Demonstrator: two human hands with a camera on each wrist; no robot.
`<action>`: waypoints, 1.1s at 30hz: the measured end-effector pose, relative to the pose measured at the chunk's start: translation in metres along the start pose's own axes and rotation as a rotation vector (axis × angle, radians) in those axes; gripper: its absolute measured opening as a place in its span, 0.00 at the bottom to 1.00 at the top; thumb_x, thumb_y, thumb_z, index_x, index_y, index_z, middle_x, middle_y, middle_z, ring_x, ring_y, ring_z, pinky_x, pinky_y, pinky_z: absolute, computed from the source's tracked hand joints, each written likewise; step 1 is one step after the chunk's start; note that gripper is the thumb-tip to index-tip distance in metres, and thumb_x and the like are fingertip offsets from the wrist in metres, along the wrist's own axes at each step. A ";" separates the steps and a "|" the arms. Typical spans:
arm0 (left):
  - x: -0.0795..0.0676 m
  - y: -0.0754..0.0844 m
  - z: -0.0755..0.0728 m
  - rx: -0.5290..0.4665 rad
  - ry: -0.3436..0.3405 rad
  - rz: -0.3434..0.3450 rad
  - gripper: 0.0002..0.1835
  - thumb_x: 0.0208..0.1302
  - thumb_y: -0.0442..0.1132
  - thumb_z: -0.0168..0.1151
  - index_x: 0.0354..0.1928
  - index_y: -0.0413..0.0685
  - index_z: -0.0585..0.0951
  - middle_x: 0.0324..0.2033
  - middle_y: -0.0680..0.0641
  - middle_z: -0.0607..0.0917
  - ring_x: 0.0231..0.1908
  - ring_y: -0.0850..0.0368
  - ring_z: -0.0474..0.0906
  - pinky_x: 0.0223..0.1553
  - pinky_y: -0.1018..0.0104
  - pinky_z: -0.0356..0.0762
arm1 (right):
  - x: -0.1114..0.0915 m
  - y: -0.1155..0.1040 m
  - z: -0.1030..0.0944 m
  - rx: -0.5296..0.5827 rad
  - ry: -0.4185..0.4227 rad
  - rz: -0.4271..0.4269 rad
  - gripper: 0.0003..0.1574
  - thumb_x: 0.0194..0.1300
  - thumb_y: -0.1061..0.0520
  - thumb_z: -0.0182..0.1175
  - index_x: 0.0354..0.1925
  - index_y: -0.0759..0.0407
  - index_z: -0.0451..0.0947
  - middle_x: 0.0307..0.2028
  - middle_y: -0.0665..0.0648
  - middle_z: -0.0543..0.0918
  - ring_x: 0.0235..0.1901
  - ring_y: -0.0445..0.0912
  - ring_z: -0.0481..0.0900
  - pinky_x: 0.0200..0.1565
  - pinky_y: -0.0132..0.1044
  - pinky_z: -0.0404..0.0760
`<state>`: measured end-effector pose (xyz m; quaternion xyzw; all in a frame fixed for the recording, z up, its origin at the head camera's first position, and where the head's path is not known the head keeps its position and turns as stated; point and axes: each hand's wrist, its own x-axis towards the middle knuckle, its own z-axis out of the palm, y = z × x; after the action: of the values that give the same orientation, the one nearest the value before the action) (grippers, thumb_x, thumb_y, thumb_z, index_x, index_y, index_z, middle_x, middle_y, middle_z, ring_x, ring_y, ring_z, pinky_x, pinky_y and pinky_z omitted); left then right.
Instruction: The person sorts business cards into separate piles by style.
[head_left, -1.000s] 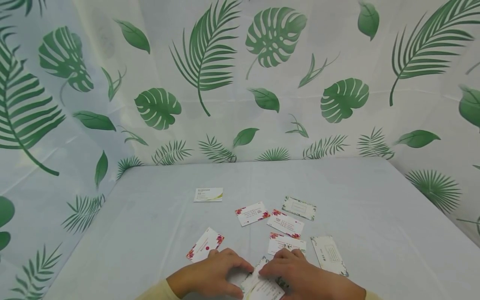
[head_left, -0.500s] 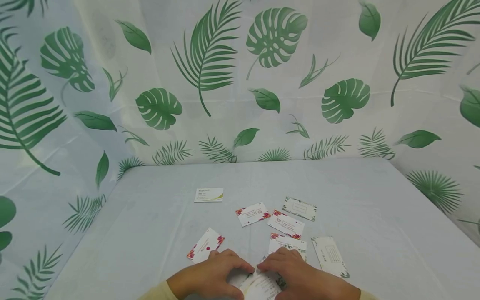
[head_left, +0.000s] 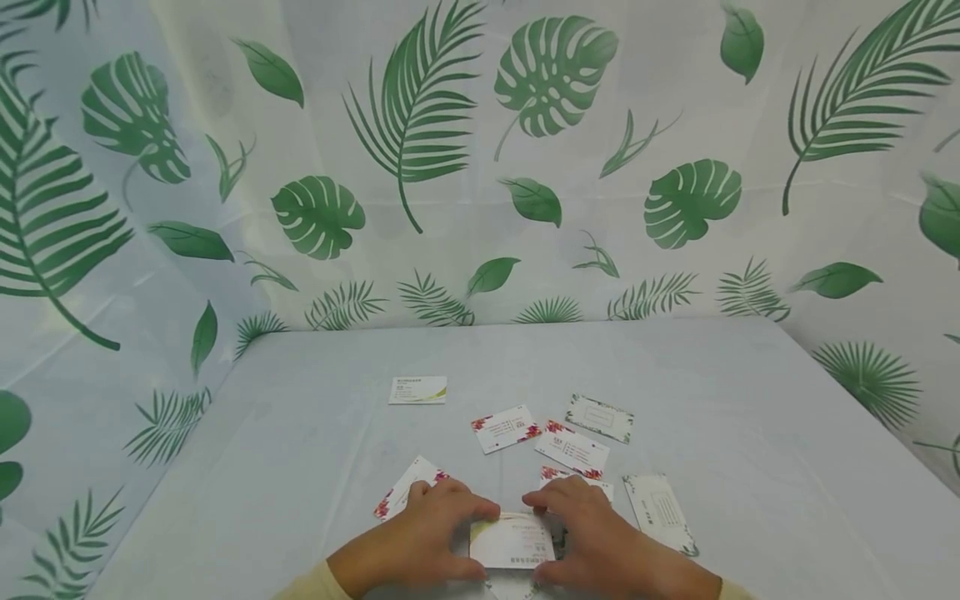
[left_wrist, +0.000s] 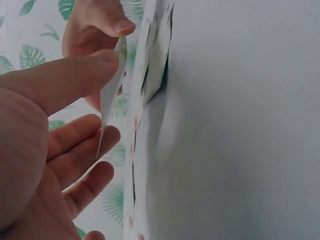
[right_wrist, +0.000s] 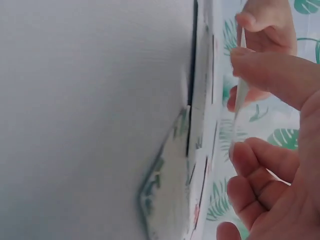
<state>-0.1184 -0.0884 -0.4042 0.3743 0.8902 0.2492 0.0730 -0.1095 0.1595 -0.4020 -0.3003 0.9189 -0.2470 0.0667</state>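
Observation:
Both hands hold a white business card with a gold curve point(head_left: 513, 542) between them, raised off the table in the head view. My left hand point(head_left: 431, 537) pinches its left end with the thumb at the near edge and fingers at the far edge. At the other end, my right hand point(head_left: 600, 537) pinches it the same way. Edge-on, the card point(left_wrist: 112, 85) looks thin in the left wrist view; whether several are stacked I cannot tell. Under the hands lie leaf-bordered cards point(head_left: 510, 586), partly hidden.
Beyond the hands, red-flowered cards point(head_left: 506, 427) lie scattered, one point(head_left: 405, 492) partly behind the left hand. Green-leaf cards point(head_left: 598, 417) lie to the right. Farther back is another gold-curved card point(head_left: 417, 390). A leaf-print curtain point(head_left: 450, 208) stands behind the table.
The gold-curved card, earlier tilted low between the hands, is now squared up and level between both hands. The hands shifted slightly; the scattered cards stay put.

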 end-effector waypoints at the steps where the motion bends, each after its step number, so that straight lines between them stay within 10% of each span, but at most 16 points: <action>1: 0.000 -0.001 -0.002 0.004 0.014 -0.007 0.28 0.47 0.54 0.67 0.52 0.60 0.74 0.45 0.68 0.73 0.48 0.66 0.62 0.41 0.56 0.53 | 0.001 0.000 0.000 0.000 0.025 -0.007 0.41 0.45 0.37 0.66 0.56 0.50 0.67 0.48 0.40 0.68 0.51 0.42 0.60 0.51 0.48 0.60; 15: 0.006 -0.042 -0.044 -0.022 0.209 -0.223 0.32 0.46 0.53 0.68 0.56 0.59 0.73 0.47 0.63 0.72 0.51 0.63 0.63 0.47 0.52 0.49 | 0.060 0.002 -0.013 -0.107 0.300 -0.113 0.37 0.47 0.39 0.66 0.53 0.52 0.73 0.49 0.43 0.76 0.48 0.40 0.69 0.48 0.46 0.64; 23: 0.017 -0.080 -0.065 0.067 0.289 -0.408 0.32 0.46 0.53 0.67 0.57 0.66 0.71 0.50 0.54 0.71 0.51 0.56 0.63 0.46 0.54 0.56 | 0.116 0.001 -0.020 -0.195 0.234 -0.059 0.35 0.51 0.39 0.62 0.56 0.50 0.71 0.49 0.47 0.77 0.47 0.45 0.71 0.47 0.45 0.65; 33: 0.033 -0.138 -0.084 0.089 0.193 -0.465 0.29 0.56 0.53 0.59 0.62 0.63 0.66 0.54 0.48 0.70 0.55 0.51 0.61 0.50 0.49 0.55 | 0.183 -0.009 -0.014 -0.202 0.109 0.111 0.34 0.53 0.37 0.59 0.57 0.48 0.71 0.48 0.52 0.76 0.45 0.48 0.69 0.46 0.45 0.66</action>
<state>-0.2555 -0.1797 -0.3979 0.1368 0.9653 0.2207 0.0262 -0.2576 0.0521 -0.3805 -0.2402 0.9566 -0.1652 -0.0002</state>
